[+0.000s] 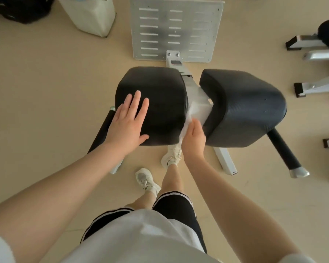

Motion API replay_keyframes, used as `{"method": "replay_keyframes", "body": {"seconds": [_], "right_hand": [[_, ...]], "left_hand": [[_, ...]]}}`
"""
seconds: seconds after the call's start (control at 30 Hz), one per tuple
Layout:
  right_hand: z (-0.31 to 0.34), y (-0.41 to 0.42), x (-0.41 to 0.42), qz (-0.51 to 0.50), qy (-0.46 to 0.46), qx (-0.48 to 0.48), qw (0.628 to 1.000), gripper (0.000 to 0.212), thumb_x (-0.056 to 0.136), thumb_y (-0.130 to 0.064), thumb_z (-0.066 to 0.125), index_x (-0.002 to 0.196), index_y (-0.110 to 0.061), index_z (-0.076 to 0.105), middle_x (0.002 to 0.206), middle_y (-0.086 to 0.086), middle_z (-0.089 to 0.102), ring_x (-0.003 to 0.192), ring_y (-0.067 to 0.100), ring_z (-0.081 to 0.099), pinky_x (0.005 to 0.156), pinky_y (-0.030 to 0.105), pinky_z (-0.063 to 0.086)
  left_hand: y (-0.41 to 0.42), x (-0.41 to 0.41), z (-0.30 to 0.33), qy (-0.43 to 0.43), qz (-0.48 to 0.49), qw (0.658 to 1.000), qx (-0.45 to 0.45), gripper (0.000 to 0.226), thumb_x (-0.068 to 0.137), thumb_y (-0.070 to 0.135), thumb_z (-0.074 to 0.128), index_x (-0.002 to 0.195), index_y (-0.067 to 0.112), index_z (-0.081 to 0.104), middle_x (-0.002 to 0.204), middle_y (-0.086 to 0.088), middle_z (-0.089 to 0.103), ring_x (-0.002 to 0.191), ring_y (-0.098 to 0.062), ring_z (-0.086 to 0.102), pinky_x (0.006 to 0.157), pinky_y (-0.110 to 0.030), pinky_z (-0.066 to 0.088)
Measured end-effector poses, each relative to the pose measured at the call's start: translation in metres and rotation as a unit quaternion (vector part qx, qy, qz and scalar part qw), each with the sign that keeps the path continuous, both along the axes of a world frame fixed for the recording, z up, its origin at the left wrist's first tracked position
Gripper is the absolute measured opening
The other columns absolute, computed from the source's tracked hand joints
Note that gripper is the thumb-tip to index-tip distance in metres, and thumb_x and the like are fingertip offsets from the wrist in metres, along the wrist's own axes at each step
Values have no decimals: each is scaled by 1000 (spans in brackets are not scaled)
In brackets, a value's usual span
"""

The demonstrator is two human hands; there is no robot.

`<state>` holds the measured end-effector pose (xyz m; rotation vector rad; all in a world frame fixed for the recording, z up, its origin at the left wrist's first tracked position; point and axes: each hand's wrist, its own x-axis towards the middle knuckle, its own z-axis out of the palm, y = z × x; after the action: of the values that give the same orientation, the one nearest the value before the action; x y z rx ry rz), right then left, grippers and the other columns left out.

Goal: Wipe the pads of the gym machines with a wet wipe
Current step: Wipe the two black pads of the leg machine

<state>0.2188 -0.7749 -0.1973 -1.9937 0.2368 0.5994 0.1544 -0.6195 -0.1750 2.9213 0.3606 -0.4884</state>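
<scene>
The white wet wipe sits in the gap between the two black pads, against the inner side of the left pad, grasped by the right hand. The left hand lies flat on that pad's top, its grip released, fingers straight. The right pad stands just beside, above a beige floor and a grey slotted footplate.

White shirt, black shorts (white-striped), pale sneakers.

A beige floor carries the gym machine's white frame, a slotted metal plate and a pale bag.
</scene>
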Motion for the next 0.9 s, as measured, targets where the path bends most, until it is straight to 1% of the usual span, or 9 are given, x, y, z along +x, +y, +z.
{"method": "replay_keyframes", "body": {"seconds": [0.07,0.13,0.27,0.37,0.43,0.5,0.57,0.7,0.9], "right_hand": [[5,13,6,-33,-17,35,999,38,101,-29,33,137,-21,42,127,-7,53,116,5,44,98,21,32],[11,22,13,-25,-54,68,996,44,101,-29,34,145,-26,29,144,-9,41,128,0,33,103,16,24],[1,14,13,13,-100,35,994,42,100,-15,36,142,-24,36,138,-10,46,126,-1,35,94,0,21],[-18,-2,1,18,-58,10,998,43,100,-9,33,141,-21,39,118,-14,47,109,-4,37,74,-14,23],[-34,-12,-13,19,10,9,1000,43,100,-7,30,141,-20,38,124,-13,48,117,0,39,82,-9,25],[-50,-21,-25,13,74,5,997,44,101,-9,27,141,-23,38,139,-7,44,131,9,36,95,8,29],[-54,-22,-27,9,110,-6,994,44,101,-10,26,140,-24,39,143,-5,42,131,12,37,96,16,33],[-29,-9,-6,-13,56,52,997,42,101,-11,29,140,-23,39,143,-8,41,132,7,34,99,15,26],[-31,-12,-4,-8,61,85,994,41,102,-13,30,140,-27,39,140,-10,43,129,6,34,99,19,27]], "left_hand": [[2,-2,-4,-13,-1,1000,-6,90,87,39,57,148,11,-4,155,-14,-13,143,-33,-9,114,-39,2],[1,-2,-8,-28,3,1000,-1,90,88,39,56,148,12,-5,155,-14,-13,143,-33,-9,114,-39,0],[-8,-1,-17,-40,18,999,15,95,87,43,55,146,10,-11,154,-17,-16,141,-36,-13,109,-39,-10],[-11,-1,-26,-73,23,997,16,93,85,39,60,147,7,-3,154,-21,-7,141,-40,-6,109,-42,-7],[-11,-2,-32,-102,27,994,17,91,82,33,64,147,6,6,154,-23,3,141,-42,2,110,-45,-2],[-13,-2,-39,-126,38,991,18,88,80,29,66,147,5,12,153,-25,9,140,-44,7,109,-47,2],[-15,-2,-44,-142,50,988,20,88,79,28,66,146,4,14,152,-26,12,139,-46,9,109,-49,4],[-15,-2,-45,-151,70,986,-15,83,84,33,58,147,8,11,154,-23,4,141,-42,1,111,-45,-2],[-27,-21,-54,-218,180,957,-64,72,86,37,46,147,10,18,152,-28,2,141,-40,3,113,-48,12]]}}
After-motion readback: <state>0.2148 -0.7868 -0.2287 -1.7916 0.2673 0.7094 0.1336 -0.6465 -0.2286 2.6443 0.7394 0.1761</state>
